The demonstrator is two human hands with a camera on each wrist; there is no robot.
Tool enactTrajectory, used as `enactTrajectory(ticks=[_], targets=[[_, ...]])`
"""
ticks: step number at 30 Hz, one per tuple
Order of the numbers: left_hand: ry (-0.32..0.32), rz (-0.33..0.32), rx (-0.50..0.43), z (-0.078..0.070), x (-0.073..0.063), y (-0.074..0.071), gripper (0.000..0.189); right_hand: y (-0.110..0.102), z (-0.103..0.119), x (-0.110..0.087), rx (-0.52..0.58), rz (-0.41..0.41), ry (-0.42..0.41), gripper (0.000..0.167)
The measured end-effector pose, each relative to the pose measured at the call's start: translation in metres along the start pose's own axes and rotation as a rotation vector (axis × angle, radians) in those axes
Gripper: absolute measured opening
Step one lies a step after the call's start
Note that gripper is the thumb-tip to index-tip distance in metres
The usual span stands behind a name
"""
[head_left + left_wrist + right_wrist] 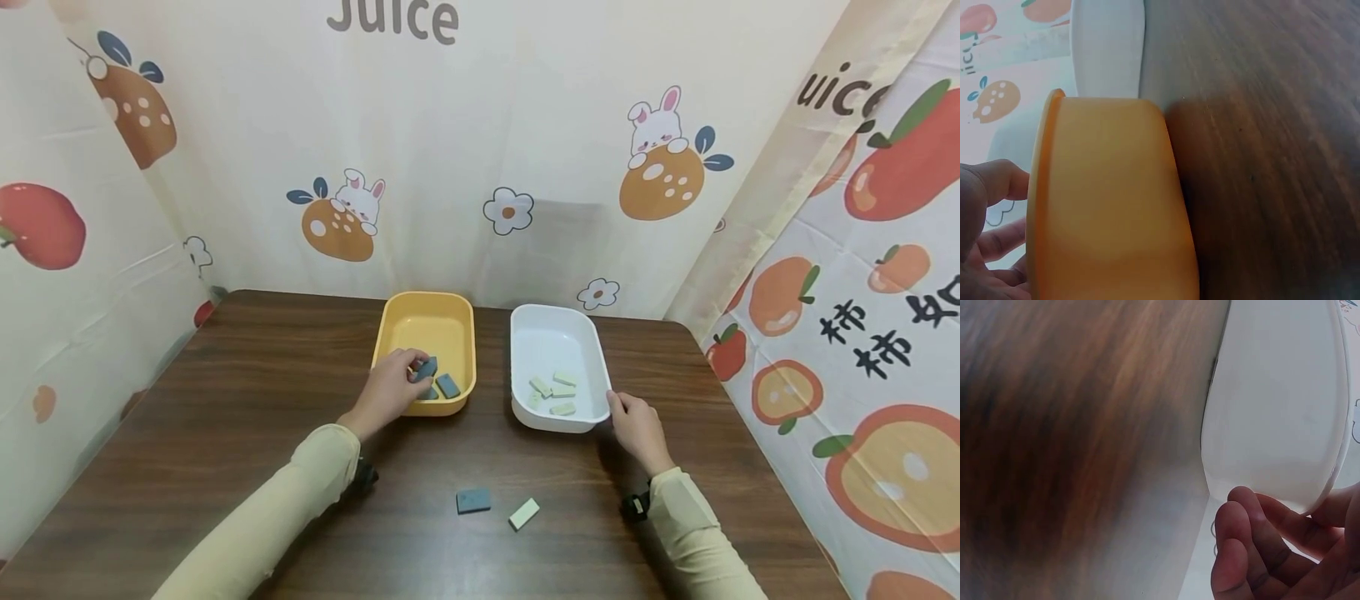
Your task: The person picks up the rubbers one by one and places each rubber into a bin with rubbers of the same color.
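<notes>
My left hand (386,392) reaches over the front left rim of a yellow plastic bin (430,304) and pinches a small blue-grey block (428,367) inside it. Other blue-grey blocks lie on the bin's floor, one of them a block (447,385) to the right of my fingers. In the left wrist view the bin wall (1110,194) hides the block. With thumb and fingers, my right hand (637,427) grips the front right rim of a white plastic bin (558,312). Several pale green blocks (562,392) lie in that bin.
On the table (300,350) in front of the bins lie a blue-grey block (473,501) and a pale green block (523,514), close together. The bins stand side by side with a narrow gap. A printed curtain (465,125) hangs behind the table and along its sides.
</notes>
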State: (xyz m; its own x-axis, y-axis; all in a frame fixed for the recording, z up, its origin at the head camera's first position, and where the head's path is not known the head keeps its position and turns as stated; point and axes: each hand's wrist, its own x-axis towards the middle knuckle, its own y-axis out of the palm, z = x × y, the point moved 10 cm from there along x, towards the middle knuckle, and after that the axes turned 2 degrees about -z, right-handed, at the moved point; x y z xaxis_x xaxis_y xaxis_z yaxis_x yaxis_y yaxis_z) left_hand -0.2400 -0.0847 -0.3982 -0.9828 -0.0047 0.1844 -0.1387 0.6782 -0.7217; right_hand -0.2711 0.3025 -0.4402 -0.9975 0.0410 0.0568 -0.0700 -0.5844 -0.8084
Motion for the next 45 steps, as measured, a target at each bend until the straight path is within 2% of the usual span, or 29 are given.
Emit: enactTrajectory(ticks=[12, 22, 26, 31, 35, 42, 45], targets=[[-0.017, 0.052, 0.067, -0.002, 0.019, 0.012, 0.033, 0.0, 0.002, -0.001, -0.002, -0.004, -0.001, 0.042], [-0.092, 0.125, 0.071, 0.002, 0.04, 0.025, 0.034, -0.001, 0.003, 0.0, 0.001, -0.006, -0.005, 0.043], [-0.11, 0.111, 0.07, 0.003, 0.047, 0.028, 0.033, -0.001, 0.003, -0.001, 0.003, -0.005, -0.006, 0.042], [-0.079, 0.081, 0.094, 0.0, 0.054, 0.03, 0.032, -0.002, 0.004, -0.002, 0.005, -0.006, -0.003, 0.043], [-0.072, 0.087, 0.089, -0.003, 0.059, 0.034, 0.031, -0.002, 0.004, -0.002, 0.01, 0.004, 0.012, 0.044], [-0.168, 0.141, 0.054, 0.004, 0.066, 0.046, 0.031, 0.0, 0.003, -0.005, 0.015, 0.017, 0.03, 0.045], [-0.189, 0.162, 0.042, 0.006, 0.068, 0.051, 0.03, 0.0, 0.003, -0.005, 0.017, 0.015, 0.033, 0.046]])
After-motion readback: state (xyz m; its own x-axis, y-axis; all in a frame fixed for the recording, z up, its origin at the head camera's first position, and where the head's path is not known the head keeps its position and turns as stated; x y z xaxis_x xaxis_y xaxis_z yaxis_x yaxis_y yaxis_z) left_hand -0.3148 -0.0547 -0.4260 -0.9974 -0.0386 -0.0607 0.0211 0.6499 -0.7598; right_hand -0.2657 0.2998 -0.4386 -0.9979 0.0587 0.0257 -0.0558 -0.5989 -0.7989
